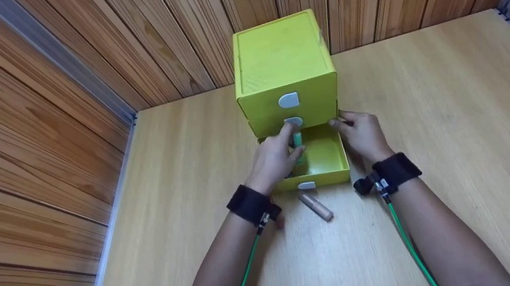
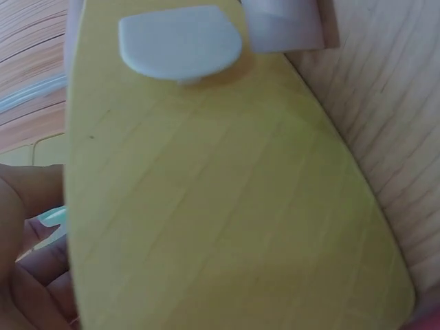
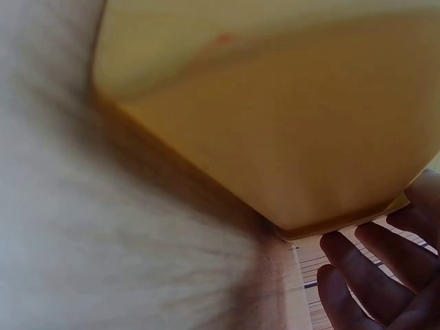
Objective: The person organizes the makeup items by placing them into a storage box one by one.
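Observation:
A yellow three-drawer box (image 1: 283, 55) stands against the wooden wall with its bottom drawer (image 1: 333, 178) pulled out. My left hand (image 1: 272, 160) is over that drawer, pinching a small green stick-like piece (image 1: 298, 140) between thumb and fingers. Its index finger is by the white middle knob (image 1: 299, 121). The left wrist view shows a bit of the green piece (image 2: 53, 216) beside the fingers. My right hand (image 1: 366, 135) grips the box's right edge just above the open drawer, thumb in front and fingers outside. In the right wrist view its fingers (image 3: 371, 282) touch the yellow side.
A pinkish-brown cylinder (image 1: 316, 207) lies on the wooden table (image 1: 451, 137) just in front of the open drawer. Something dark, partly hidden, shows in the drawer beneath my left hand. Wood-panelled walls (image 1: 200, 27) border the table at the back and left. Green cables (image 1: 243, 277) trail from both wrist straps.

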The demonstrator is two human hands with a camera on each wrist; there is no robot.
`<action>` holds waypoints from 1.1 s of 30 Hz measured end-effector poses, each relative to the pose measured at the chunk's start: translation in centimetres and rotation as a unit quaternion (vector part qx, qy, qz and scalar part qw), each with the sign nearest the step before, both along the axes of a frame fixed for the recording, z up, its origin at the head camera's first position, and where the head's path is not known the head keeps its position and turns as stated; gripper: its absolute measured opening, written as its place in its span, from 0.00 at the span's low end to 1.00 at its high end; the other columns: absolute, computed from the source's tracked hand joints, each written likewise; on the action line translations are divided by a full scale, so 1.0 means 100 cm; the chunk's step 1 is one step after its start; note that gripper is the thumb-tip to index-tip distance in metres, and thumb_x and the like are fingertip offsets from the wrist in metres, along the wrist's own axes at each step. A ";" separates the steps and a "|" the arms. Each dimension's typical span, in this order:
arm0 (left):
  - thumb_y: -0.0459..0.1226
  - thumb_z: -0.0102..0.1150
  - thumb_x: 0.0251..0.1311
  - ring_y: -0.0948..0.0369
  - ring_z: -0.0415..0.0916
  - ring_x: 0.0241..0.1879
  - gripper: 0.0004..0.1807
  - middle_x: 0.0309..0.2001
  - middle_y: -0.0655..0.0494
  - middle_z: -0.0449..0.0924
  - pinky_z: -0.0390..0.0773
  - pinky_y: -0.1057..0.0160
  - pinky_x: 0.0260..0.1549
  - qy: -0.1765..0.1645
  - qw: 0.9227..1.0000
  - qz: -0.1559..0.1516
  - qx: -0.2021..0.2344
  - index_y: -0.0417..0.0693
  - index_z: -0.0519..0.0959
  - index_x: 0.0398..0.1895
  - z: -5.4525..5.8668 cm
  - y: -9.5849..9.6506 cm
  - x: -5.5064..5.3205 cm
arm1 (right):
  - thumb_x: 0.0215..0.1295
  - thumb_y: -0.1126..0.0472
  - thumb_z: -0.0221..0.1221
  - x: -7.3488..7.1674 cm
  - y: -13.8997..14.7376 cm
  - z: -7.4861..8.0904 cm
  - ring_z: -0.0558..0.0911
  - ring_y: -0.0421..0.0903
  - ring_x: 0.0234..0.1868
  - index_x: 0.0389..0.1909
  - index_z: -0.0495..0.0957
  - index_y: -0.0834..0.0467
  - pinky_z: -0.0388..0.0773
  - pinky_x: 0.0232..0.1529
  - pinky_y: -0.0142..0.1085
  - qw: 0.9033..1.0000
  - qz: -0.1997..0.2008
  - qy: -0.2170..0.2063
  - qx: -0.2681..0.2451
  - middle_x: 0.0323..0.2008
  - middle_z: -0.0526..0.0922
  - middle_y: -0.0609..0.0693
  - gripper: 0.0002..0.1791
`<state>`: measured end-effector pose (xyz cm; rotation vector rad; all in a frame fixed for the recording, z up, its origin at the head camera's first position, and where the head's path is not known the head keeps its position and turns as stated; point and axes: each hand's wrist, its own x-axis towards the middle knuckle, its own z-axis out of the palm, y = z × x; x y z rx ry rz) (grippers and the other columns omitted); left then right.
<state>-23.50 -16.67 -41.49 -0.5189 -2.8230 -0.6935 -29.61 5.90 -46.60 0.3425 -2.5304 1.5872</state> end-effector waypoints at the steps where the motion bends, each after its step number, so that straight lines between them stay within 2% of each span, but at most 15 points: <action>1: 0.43 0.65 0.62 0.65 0.70 0.18 0.20 0.24 0.63 0.74 0.68 0.67 0.14 -0.001 1.000 -0.001 -0.004 0.54 0.71 0.54 -0.001 0.000 -0.001 | 0.67 0.50 0.61 0.000 0.000 0.000 0.82 0.47 0.39 0.47 0.85 0.59 0.77 0.35 0.36 1.000 -0.001 0.002 0.001 0.44 0.85 0.55 0.17; 4: 0.42 0.67 0.60 0.63 0.70 0.20 0.18 0.23 0.62 0.74 0.69 0.65 0.15 0.006 1.000 0.001 -0.014 0.53 0.73 0.50 -0.004 0.000 -0.005 | 0.68 0.50 0.61 0.000 -0.001 -0.002 0.77 0.45 0.28 0.41 0.86 0.60 0.71 0.25 0.34 1.000 -0.005 0.009 0.008 0.34 0.85 0.53 0.17; 7: 0.41 0.67 0.59 0.62 0.71 0.21 0.17 0.23 0.61 0.74 0.70 0.64 0.17 0.009 1.000 0.000 -0.018 0.51 0.74 0.48 -0.006 0.001 -0.008 | 0.67 0.49 0.61 0.000 -0.001 -0.002 0.78 0.45 0.30 0.41 0.86 0.60 0.72 0.27 0.34 1.000 -0.007 0.006 0.009 0.34 0.85 0.53 0.17; 11: 0.40 0.67 0.59 0.63 0.73 0.21 0.16 0.24 0.61 0.75 0.71 0.66 0.17 -0.009 1.000 -0.001 -0.018 0.51 0.75 0.47 -0.010 0.001 -0.010 | 0.67 0.49 0.61 -0.001 -0.001 -0.001 0.82 0.48 0.44 0.48 0.85 0.59 0.78 0.42 0.41 1.000 -0.003 -0.007 -0.004 0.46 0.85 0.54 0.18; 19: 0.42 0.68 0.58 0.63 0.74 0.22 0.15 0.25 0.62 0.76 0.72 0.65 0.19 -0.067 0.997 0.014 -0.037 0.50 0.77 0.46 -0.017 -0.002 -0.008 | 0.66 0.49 0.62 -0.001 -0.002 0.000 0.79 0.53 0.55 0.53 0.81 0.61 0.75 0.56 0.45 1.000 0.007 -0.020 -0.015 0.52 0.81 0.58 0.22; 23: 0.45 0.69 0.56 0.63 0.74 0.24 0.17 0.25 0.62 0.76 0.72 0.65 0.21 -0.084 0.995 0.023 -0.055 0.49 0.79 0.45 -0.017 -0.003 -0.008 | 0.66 0.50 0.62 -0.002 -0.001 0.001 0.79 0.53 0.55 0.52 0.81 0.61 0.75 0.55 0.45 1.000 0.006 -0.017 -0.010 0.51 0.82 0.58 0.21; 28: 0.46 0.70 0.56 0.64 0.72 0.25 0.16 0.26 0.62 0.76 0.70 0.67 0.20 -0.093 0.994 0.011 -0.054 0.47 0.82 0.42 -0.020 -0.004 -0.008 | 0.67 0.50 0.62 -0.002 0.000 0.001 0.82 0.51 0.50 0.49 0.83 0.60 0.78 0.49 0.45 1.000 0.005 -0.014 -0.009 0.49 0.84 0.56 0.19; 31: 0.46 0.70 0.56 0.65 0.71 0.25 0.14 0.27 0.62 0.76 0.69 0.68 0.21 -0.083 0.995 0.003 -0.056 0.47 0.83 0.39 -0.021 -0.005 -0.007 | 0.67 0.49 0.61 -0.001 0.000 0.001 0.82 0.49 0.48 0.50 0.83 0.60 0.79 0.47 0.42 1.000 0.003 -0.016 -0.008 0.48 0.84 0.55 0.20; 33: 0.46 0.70 0.56 0.64 0.70 0.25 0.13 0.26 0.63 0.75 0.68 0.67 0.21 -0.070 0.995 -0.002 -0.065 0.48 0.83 0.35 -0.021 -0.005 -0.008 | 0.67 0.49 0.61 -0.001 0.000 0.001 0.83 0.49 0.40 0.48 0.84 0.60 0.79 0.38 0.38 1.000 0.002 -0.010 -0.002 0.45 0.85 0.56 0.20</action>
